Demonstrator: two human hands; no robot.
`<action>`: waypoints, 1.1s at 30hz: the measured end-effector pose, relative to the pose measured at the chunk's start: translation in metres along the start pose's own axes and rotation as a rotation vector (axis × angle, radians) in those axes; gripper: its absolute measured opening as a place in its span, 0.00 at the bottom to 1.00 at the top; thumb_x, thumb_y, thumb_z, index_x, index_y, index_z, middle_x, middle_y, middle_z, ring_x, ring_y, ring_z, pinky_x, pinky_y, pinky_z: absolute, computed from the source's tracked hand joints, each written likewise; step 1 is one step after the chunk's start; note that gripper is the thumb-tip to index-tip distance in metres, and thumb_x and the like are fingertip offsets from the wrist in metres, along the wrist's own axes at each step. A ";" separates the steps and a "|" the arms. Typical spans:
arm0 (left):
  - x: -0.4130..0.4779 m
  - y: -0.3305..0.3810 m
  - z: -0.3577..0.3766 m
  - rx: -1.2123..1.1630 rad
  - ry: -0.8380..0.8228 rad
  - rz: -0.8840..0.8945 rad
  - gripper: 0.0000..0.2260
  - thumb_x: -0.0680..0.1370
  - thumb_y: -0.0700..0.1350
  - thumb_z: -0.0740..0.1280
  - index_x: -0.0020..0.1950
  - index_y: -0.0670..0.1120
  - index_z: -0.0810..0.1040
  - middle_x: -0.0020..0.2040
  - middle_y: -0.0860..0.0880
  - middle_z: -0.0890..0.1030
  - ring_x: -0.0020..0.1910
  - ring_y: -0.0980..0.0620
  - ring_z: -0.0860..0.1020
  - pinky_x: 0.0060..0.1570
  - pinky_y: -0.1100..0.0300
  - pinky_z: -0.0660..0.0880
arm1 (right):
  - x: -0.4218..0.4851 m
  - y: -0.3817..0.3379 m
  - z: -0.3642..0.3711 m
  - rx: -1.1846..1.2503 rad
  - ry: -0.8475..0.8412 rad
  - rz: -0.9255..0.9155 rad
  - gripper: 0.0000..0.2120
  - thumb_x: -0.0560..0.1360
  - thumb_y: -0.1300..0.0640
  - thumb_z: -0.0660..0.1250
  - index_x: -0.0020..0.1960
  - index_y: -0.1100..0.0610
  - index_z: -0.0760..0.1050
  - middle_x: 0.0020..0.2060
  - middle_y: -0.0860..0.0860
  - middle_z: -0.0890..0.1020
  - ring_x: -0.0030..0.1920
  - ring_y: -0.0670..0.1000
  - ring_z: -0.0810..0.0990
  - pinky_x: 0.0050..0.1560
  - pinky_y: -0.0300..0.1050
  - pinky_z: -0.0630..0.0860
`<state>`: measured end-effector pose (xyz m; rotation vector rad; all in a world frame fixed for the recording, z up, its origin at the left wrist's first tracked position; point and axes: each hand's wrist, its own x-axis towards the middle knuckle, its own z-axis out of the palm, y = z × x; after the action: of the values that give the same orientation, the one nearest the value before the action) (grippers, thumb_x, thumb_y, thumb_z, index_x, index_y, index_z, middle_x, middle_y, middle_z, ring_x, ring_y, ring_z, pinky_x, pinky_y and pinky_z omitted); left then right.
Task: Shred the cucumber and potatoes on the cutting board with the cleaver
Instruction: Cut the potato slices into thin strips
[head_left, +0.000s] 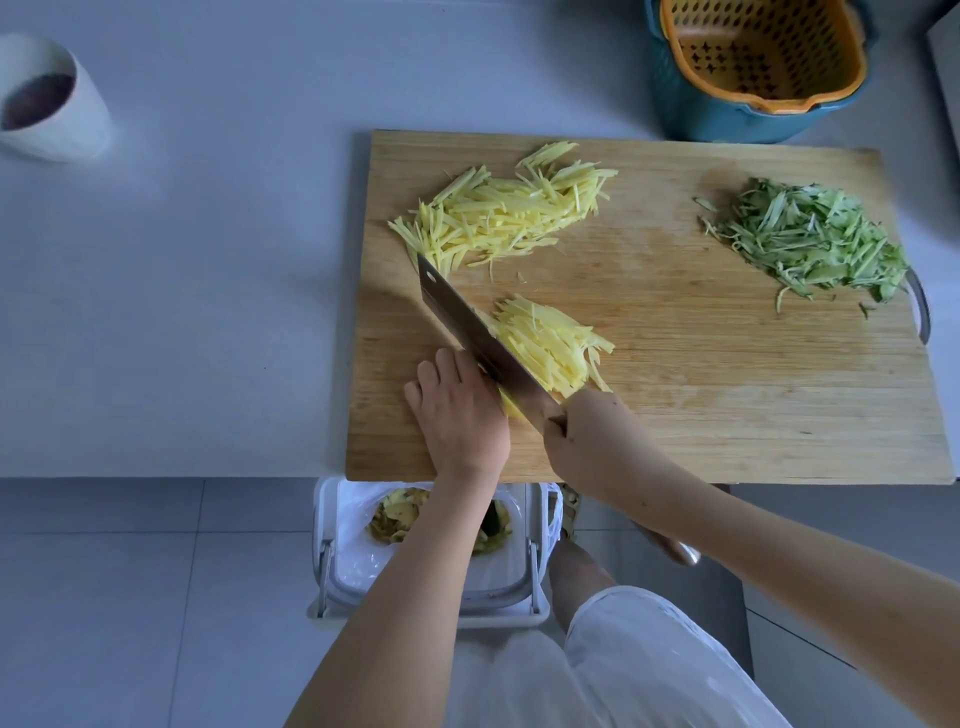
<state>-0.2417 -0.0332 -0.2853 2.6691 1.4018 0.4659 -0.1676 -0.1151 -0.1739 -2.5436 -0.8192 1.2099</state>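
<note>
On the wooden cutting board (675, 364) my right hand (587, 441) grips the handle of the cleaver (467, 332), whose blade stands edge-down across a stack of potato slices (511, 408). My left hand (457, 410) presses curled fingers on those slices, left of the blade, and mostly hides them. Fresh potato shreds (550, 345) lie fanned out right of the blade. A bigger pile of potato shreds (509, 208) sits at the board's far left. Shredded cucumber (810, 239) is heaped at the far right.
A blue tub with an orange strainer basket (758, 57) stands behind the board's right corner. A white cup (47, 104) sits far left on the pale counter (208, 260). Below the counter edge is a white bin (431, 551) holding peels.
</note>
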 end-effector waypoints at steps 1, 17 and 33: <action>0.000 0.000 0.000 -0.001 -0.018 -0.005 0.04 0.70 0.37 0.65 0.41 0.44 0.72 0.39 0.45 0.74 0.38 0.45 0.71 0.41 0.54 0.58 | -0.001 0.000 0.001 -0.001 -0.001 0.011 0.19 0.77 0.63 0.55 0.28 0.58 0.57 0.23 0.51 0.62 0.23 0.49 0.59 0.22 0.38 0.56; -0.017 -0.026 -0.016 -0.328 -0.049 0.121 0.08 0.77 0.40 0.57 0.39 0.42 0.72 0.34 0.48 0.73 0.34 0.49 0.69 0.38 0.54 0.68 | -0.002 0.007 -0.001 0.014 0.050 -0.078 0.18 0.76 0.62 0.56 0.28 0.58 0.58 0.23 0.52 0.62 0.23 0.50 0.59 0.23 0.39 0.56; -0.007 -0.026 -0.037 -0.369 -0.221 0.073 0.05 0.73 0.32 0.67 0.39 0.40 0.78 0.33 0.46 0.78 0.32 0.48 0.75 0.36 0.59 0.67 | -0.003 0.006 0.008 -0.032 0.041 -0.042 0.18 0.76 0.62 0.56 0.28 0.58 0.58 0.23 0.52 0.63 0.23 0.50 0.60 0.23 0.39 0.57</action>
<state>-0.2776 -0.0264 -0.2580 2.3928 1.0446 0.3781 -0.1729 -0.1227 -0.1795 -2.5533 -0.8851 1.1370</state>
